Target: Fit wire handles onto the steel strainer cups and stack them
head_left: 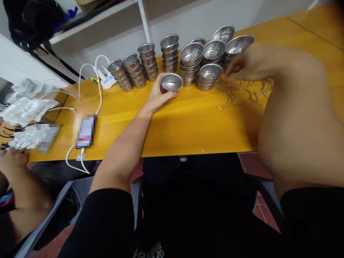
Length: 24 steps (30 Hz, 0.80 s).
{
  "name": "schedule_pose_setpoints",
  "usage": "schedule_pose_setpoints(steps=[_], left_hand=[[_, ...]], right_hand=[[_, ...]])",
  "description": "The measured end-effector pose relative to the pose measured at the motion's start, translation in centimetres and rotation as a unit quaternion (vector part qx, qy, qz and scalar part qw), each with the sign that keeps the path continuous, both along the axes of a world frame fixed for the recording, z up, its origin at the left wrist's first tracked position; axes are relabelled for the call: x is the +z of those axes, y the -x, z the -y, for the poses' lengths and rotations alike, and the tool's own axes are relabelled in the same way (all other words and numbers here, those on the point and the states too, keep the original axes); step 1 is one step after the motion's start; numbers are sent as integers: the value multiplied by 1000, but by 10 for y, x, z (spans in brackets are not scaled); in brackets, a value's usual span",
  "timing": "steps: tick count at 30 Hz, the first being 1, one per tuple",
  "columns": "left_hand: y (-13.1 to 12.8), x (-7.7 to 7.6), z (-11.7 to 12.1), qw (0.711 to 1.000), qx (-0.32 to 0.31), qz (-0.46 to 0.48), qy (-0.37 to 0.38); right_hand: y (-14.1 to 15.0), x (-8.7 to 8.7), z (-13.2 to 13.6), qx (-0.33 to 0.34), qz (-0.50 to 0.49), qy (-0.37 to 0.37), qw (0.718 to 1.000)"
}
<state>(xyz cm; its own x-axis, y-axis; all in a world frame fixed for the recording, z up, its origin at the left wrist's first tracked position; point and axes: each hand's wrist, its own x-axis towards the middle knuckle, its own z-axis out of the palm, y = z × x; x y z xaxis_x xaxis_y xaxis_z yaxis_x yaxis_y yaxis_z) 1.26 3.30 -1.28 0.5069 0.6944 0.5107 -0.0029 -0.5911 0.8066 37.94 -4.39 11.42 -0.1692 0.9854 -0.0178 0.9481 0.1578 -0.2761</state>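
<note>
My left hand (pixel 157 95) is wrapped round a small perforated metal cup (pixel 171 82), held upright just above the table in front of the stacks. Raised at the right, my right hand (pixel 245 64) has its fingers drawn together, and motion blur hides whether something thin is between them. It is in front of a stack of wider perforated cups (pixel 239 44). Below it lie several thin curved metal wires (pixel 249 95) on the table. Beside the held cup stands a low stack of perforated cups (pixel 210 77).
Tall stacks of perforated cups (pixel 147 61) line the back of the yellow table (pixel 188 132). Left of them are a white power strip (pixel 108 80), white cables and a phone (pixel 86 132). Another person's hand (pixel 13 161) rests by clear plastic bags (pixel 29 107) at the far left.
</note>
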Motion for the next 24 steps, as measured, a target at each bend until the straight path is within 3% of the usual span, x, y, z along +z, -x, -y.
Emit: schedule_pose_setpoints(steps=[6, 12, 15, 18, 21, 24], left_hand=[[1, 5, 0, 997, 41, -38, -49], [-3, 10, 4, 995, 61, -54, -49], [-5, 11, 5, 995, 57, -63, -48], [-6, 11, 6, 994, 60, -71, -65], [-7, 10, 6, 993, 51, -75, -80], [-10, 9, 7, 993, 41, -68, -83]], right_hand=[[8, -2, -5, 12, -27, 55, 998], [21, -1, 8, 94, -181, 143, 968], [45, -7, 11, 165, -335, 88, 923], [82, -22, 8, 162, -441, -19, 882], [116, -39, 5, 125, -435, -107, 885], [132, -50, 5, 100, -422, -141, 890]])
